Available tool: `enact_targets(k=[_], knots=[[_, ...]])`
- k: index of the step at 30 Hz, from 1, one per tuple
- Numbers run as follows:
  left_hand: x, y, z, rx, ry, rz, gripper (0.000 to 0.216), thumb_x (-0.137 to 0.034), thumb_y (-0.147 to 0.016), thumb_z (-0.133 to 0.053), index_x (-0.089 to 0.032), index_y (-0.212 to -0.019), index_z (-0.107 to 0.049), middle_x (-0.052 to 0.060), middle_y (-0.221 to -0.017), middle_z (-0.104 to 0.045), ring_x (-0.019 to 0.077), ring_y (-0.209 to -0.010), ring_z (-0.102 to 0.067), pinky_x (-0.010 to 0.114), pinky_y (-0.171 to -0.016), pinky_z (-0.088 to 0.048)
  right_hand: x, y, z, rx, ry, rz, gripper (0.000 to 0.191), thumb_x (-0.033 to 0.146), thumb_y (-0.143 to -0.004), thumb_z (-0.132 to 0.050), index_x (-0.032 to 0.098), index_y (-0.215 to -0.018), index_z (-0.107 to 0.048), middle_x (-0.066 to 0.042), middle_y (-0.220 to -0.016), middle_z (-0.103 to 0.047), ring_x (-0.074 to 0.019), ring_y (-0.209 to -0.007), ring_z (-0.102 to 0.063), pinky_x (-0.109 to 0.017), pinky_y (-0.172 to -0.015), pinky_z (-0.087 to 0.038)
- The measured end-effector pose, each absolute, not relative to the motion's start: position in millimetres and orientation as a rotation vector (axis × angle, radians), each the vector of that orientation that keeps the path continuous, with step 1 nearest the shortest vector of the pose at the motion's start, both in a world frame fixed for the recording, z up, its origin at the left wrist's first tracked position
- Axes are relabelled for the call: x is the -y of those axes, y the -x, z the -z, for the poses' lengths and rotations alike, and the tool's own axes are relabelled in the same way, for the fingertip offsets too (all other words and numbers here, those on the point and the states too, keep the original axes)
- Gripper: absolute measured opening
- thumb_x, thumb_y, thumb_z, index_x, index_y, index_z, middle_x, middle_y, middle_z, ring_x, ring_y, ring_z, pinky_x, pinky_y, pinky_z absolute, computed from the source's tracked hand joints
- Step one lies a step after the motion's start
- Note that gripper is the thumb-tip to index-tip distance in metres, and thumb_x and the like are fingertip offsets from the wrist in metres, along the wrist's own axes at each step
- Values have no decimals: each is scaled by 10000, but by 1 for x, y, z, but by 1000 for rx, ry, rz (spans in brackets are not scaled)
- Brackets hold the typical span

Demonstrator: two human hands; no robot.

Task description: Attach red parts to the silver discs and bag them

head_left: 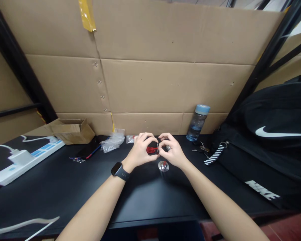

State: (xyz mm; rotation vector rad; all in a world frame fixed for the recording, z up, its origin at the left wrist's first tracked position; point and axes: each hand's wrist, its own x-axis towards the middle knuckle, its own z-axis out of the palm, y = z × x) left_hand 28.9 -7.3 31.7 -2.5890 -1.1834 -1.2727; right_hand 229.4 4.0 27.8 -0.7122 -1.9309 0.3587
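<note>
My left hand (pixel 140 149), with a dark watch on the wrist, curls around a round piece with red strands (pixel 151 150) in its middle. The kind of piece is too small to make out, and fingers hide part of it. My right hand (pixel 172 151) bends thumb and fingers together at the right edge of that same piece. Whether it grips the edge or only touches it, I cannot tell. Just below both hands, a shiny silver disc (pixel 163 166) with a bit of red at its centre lies on the black table (pixel 150 201).
To the left are a white power strip (pixel 46 149), an open cardboard box (pixel 72 132), a dark phone (pixel 91 149) and crumpled clear plastic bags (pixel 112 141). On the right stand a blue-capped bottle (pixel 197 123) and a black backpack (pixel 268 147), with keys (pixel 203 147) between. Cardboard (pixel 150 83) walls the back.
</note>
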Motion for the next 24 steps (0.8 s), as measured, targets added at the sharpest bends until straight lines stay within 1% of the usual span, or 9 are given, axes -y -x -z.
enact_targets(k=[4,6,9,11,17,20,24], knots=[[6,-30,-31,1208,2621,1377,399,-256,-694,-785,-256,-1068,-646,27,-1040,-672,256,-1075,-561,392,-957,-438,-2,-228,-31,1901,701,-391,86,132,-768,-649,198,-714,-660,-82,-1116,-571,-236,-1069,-598,-399,-972,-489],[4,-31,-30,1214,2650,1461,410,-256,-703,-785,-257,-1089,-645,17,-993,-686,241,-1030,-576,375,-934,-464,-1,-228,-33,1886,705,-399,84,143,-773,-648,196,-709,-655,-82,-1114,-563,-231,-1055,-597,-395,-959,-492],[2,-32,-28,1214,2678,1556,451,-242,-705,-795,-268,-1133,-655,11,-1009,-699,227,-1016,-589,365,-937,-481,-1,-230,-35,1875,712,-410,89,147,-774,-646,193,-698,-647,-84,-1112,-555,-225,-1037,-594,-388,-940,-495],[1,-31,-29,1218,2680,1574,454,-240,-697,-805,-271,-1129,-667,10,-1002,-700,228,-1016,-588,365,-938,-480,-1,-231,-37,1876,713,-420,91,143,-767,-646,193,-692,-644,-83,-1114,-553,-228,-1046,-590,-387,-937,-494],[2,-27,-39,1247,2707,1458,449,-226,-668,-804,-284,-1101,-700,4,-949,-698,243,-1014,-567,390,-945,-455,-1,-230,-41,1873,690,-496,95,159,-762,-644,195,-676,-631,-82,-1123,-548,-229,-1070,-581,-377,-920,-497],[1,-23,-41,1290,2681,1481,445,-207,-657,-798,-286,-1082,-695,-2,-941,-703,247,-1025,-570,398,-954,-449,-2,-231,-40,1848,694,-560,95,180,-770,-644,192,-677,-629,-81,-1131,-543,-227,-1069,-581,-365,-896,-505],[-3,-13,-41,1286,2684,1522,427,-258,-695,-813,-303,-1098,-681,-19,-934,-709,236,-1033,-573,390,-979,-441,-5,-235,-39,1797,721,-610,111,226,-800,-661,194,-696,-641,-85,-1176,-536,-222,-1062,-578,-353,-869,-508]])
